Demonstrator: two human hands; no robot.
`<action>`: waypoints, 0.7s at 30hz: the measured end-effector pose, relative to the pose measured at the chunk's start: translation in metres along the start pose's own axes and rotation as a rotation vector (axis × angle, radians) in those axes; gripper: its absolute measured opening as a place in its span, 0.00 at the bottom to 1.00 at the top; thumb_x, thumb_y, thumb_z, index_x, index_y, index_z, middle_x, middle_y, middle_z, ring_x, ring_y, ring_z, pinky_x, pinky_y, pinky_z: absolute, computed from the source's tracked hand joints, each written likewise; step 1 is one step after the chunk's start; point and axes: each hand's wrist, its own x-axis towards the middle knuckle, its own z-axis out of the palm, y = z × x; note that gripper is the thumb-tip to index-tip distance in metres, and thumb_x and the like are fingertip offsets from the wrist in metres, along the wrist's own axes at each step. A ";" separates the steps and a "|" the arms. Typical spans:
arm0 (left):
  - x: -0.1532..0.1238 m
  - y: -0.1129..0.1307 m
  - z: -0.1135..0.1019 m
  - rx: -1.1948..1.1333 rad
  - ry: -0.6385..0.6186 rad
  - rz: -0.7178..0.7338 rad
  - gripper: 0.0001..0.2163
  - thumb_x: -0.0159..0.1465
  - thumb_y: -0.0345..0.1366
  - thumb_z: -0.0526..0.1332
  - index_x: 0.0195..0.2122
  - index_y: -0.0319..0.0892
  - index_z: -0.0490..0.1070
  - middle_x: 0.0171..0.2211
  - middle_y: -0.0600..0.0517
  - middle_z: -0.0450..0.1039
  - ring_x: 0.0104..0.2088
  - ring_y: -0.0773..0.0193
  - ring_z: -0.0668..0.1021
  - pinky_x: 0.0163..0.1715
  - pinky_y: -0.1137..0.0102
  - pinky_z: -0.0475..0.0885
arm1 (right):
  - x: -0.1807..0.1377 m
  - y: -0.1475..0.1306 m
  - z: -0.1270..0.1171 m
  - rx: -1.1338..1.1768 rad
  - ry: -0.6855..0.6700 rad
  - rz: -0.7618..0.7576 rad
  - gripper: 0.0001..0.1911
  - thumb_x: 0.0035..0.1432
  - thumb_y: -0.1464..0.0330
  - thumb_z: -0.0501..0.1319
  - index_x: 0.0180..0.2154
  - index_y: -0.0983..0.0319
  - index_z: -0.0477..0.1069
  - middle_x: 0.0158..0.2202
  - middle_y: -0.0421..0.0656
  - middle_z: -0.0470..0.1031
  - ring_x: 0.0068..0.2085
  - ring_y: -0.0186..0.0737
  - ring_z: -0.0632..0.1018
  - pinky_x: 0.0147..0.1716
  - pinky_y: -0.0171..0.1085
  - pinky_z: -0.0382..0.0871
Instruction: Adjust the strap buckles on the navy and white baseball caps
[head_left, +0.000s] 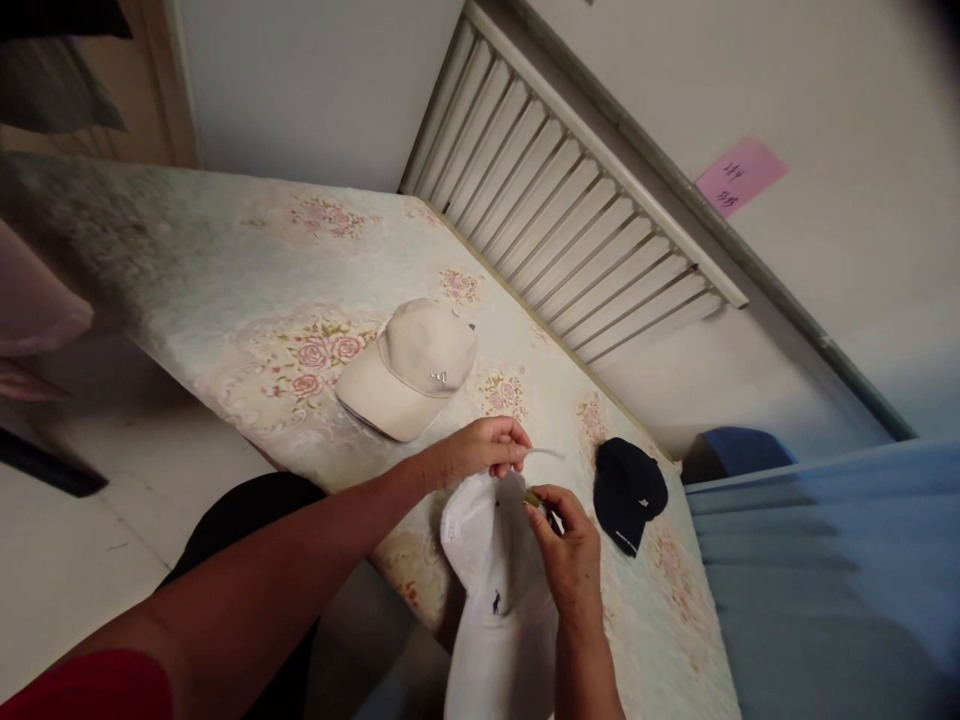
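A white baseball cap (517, 590) with a small dark embroidered logo hangs brim-down between my hands, at the near edge of the table. My left hand (495, 445) is closed, pinching a thin white strap (546, 453) at the back of the cap; the strap's tip sticks out to the right. In my right hand (566, 545) a small brass-coloured buckle (532, 497) is pinched between thumb and fingers. Fingers partly hide how strap and buckle join. Beyond my left hand lies a beige cap (420, 365), and right of my right hand a black cap (628, 490).
A floral cloth (405, 240) covers the table. Behind it stands a white radiator (555, 190) against the wall, with a pink note (742, 177) above. A blue curtain (817, 560) hangs at the right, a dark blue item (742, 452) beside it. Pink fabric (34, 285) is at far left.
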 end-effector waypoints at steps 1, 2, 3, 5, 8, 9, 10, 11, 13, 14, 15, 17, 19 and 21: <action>0.000 0.004 -0.002 0.003 0.005 0.016 0.10 0.57 0.39 0.61 0.36 0.38 0.66 0.26 0.55 0.70 0.22 0.75 0.67 0.23 0.76 0.59 | 0.000 0.000 0.000 0.002 -0.001 0.003 0.08 0.51 0.66 0.62 0.36 0.58 0.71 0.37 0.41 0.74 0.39 0.40 0.73 0.40 0.39 0.65; 0.000 0.008 -0.003 0.009 0.004 0.031 0.10 0.58 0.39 0.60 0.36 0.38 0.67 0.27 0.55 0.70 0.22 0.75 0.67 0.24 0.76 0.59 | 0.000 -0.001 0.000 0.001 -0.003 0.005 0.08 0.51 0.66 0.62 0.36 0.58 0.71 0.37 0.41 0.74 0.39 0.40 0.73 0.40 0.39 0.65; -0.001 0.011 -0.004 0.012 0.001 0.042 0.10 0.58 0.39 0.60 0.36 0.38 0.67 0.28 0.55 0.70 0.23 0.75 0.67 0.24 0.76 0.59 | 0.000 -0.002 0.000 0.001 -0.003 0.007 0.07 0.51 0.66 0.62 0.36 0.58 0.71 0.37 0.41 0.74 0.39 0.40 0.73 0.40 0.38 0.65; -0.003 0.016 -0.004 0.019 -0.009 0.055 0.10 0.58 0.39 0.60 0.37 0.38 0.67 0.28 0.54 0.70 0.23 0.74 0.68 0.25 0.75 0.60 | 0.000 -0.003 0.000 -0.003 0.000 0.006 0.07 0.51 0.66 0.62 0.36 0.58 0.71 0.36 0.41 0.74 0.38 0.39 0.73 0.40 0.38 0.64; -0.006 0.020 -0.003 0.032 -0.004 0.063 0.10 0.59 0.40 0.60 0.37 0.38 0.68 0.29 0.54 0.69 0.25 0.73 0.68 0.27 0.74 0.60 | 0.000 -0.003 0.000 -0.007 -0.005 0.004 0.07 0.52 0.66 0.62 0.35 0.58 0.71 0.36 0.41 0.74 0.38 0.39 0.73 0.39 0.38 0.65; -0.007 0.021 -0.003 0.036 0.004 0.065 0.11 0.59 0.40 0.60 0.38 0.38 0.68 0.29 0.54 0.69 0.26 0.73 0.68 0.27 0.74 0.60 | 0.000 -0.002 0.000 -0.004 -0.006 0.005 0.07 0.52 0.66 0.62 0.36 0.58 0.71 0.36 0.41 0.74 0.38 0.39 0.73 0.40 0.38 0.65; -0.008 0.022 -0.002 0.039 0.016 0.066 0.11 0.59 0.40 0.59 0.38 0.38 0.69 0.29 0.54 0.68 0.26 0.73 0.67 0.27 0.74 0.60 | 0.000 -0.001 0.000 0.004 -0.007 0.008 0.07 0.51 0.66 0.62 0.36 0.58 0.71 0.36 0.41 0.74 0.38 0.40 0.73 0.40 0.39 0.65; -0.009 0.022 -0.001 0.038 0.027 0.063 0.12 0.59 0.41 0.59 0.39 0.38 0.69 0.28 0.54 0.67 0.26 0.73 0.66 0.27 0.74 0.59 | 0.001 0.000 0.000 0.015 -0.007 0.011 0.08 0.51 0.65 0.62 0.36 0.58 0.71 0.36 0.41 0.74 0.38 0.40 0.73 0.40 0.39 0.66; -0.011 0.021 0.001 0.044 0.041 0.058 0.14 0.61 0.43 0.57 0.40 0.37 0.71 0.28 0.55 0.66 0.25 0.73 0.63 0.26 0.74 0.56 | 0.002 0.002 -0.001 0.045 -0.008 0.027 0.08 0.51 0.65 0.62 0.36 0.59 0.71 0.36 0.42 0.74 0.39 0.41 0.73 0.41 0.40 0.66; -0.011 0.020 0.002 0.051 0.042 0.055 0.16 0.62 0.45 0.55 0.40 0.37 0.71 0.28 0.55 0.65 0.25 0.73 0.62 0.26 0.74 0.56 | 0.002 0.002 -0.002 0.064 -0.009 0.040 0.09 0.51 0.65 0.62 0.36 0.59 0.72 0.36 0.43 0.74 0.39 0.41 0.74 0.41 0.40 0.66; -0.012 0.018 0.004 0.059 0.037 0.050 0.17 0.63 0.46 0.53 0.41 0.37 0.72 0.28 0.55 0.64 0.24 0.73 0.61 0.25 0.73 0.55 | 0.003 0.002 -0.003 0.084 -0.011 0.057 0.09 0.51 0.64 0.62 0.36 0.59 0.72 0.36 0.43 0.74 0.39 0.42 0.74 0.42 0.41 0.66; -0.012 0.014 0.006 0.075 0.025 0.033 0.20 0.64 0.48 0.50 0.41 0.36 0.72 0.27 0.55 0.62 0.24 0.72 0.60 0.25 0.73 0.54 | 0.004 0.002 -0.005 0.117 -0.006 0.099 0.11 0.50 0.63 0.63 0.36 0.60 0.72 0.37 0.44 0.75 0.39 0.43 0.74 0.43 0.42 0.67; -0.012 0.008 0.009 0.074 0.014 0.006 0.20 0.64 0.48 0.50 0.41 0.36 0.72 0.26 0.56 0.60 0.24 0.72 0.59 0.25 0.73 0.54 | 0.005 0.002 -0.006 0.148 0.002 0.136 0.12 0.49 0.63 0.64 0.36 0.60 0.72 0.36 0.44 0.76 0.39 0.43 0.75 0.43 0.43 0.67; -0.011 0.002 0.010 0.058 0.005 -0.024 0.20 0.63 0.48 0.51 0.40 0.36 0.72 0.26 0.56 0.59 0.24 0.72 0.59 0.25 0.73 0.53 | 0.006 0.002 -0.008 0.187 0.006 0.162 0.12 0.48 0.62 0.64 0.36 0.60 0.72 0.36 0.44 0.76 0.39 0.43 0.75 0.43 0.43 0.67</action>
